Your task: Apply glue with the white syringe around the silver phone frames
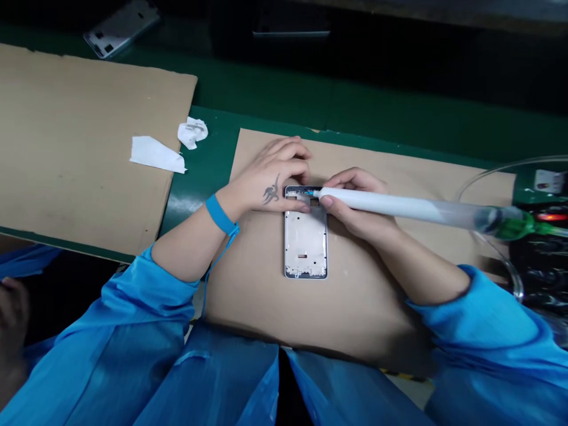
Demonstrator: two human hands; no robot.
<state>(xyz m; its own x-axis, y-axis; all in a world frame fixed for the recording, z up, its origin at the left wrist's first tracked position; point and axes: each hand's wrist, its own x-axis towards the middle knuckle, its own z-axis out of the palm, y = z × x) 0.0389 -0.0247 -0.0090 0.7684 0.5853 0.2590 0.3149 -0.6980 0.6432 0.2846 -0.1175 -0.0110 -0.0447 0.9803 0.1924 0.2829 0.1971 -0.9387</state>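
Observation:
A silver phone frame [306, 242] with small cut-outs lies flat on brown cardboard in front of me. My left hand [277, 177] grips its upper left part, the thumb lying across the face and the fingers curled at the top edge. In my right hand [361, 204] is a white glue syringe [399, 207], held nearly level. Its blue needle tip [309, 193] is at the upper end of the frame; whether it touches is too small to tell. A clear hose end with a green cap [510, 223] closes the syringe's back.
Cardboard [261, 302] covers the green bench [177, 207]. Further left lie another cardboard sheet [80, 148], a white paper scrap [155, 154] and a crumpled tissue [193, 132]. Another phone frame [122, 28] is at the back left. Clear tubing [515, 275] loops at right. Another person's hand [13, 319] shows lower left.

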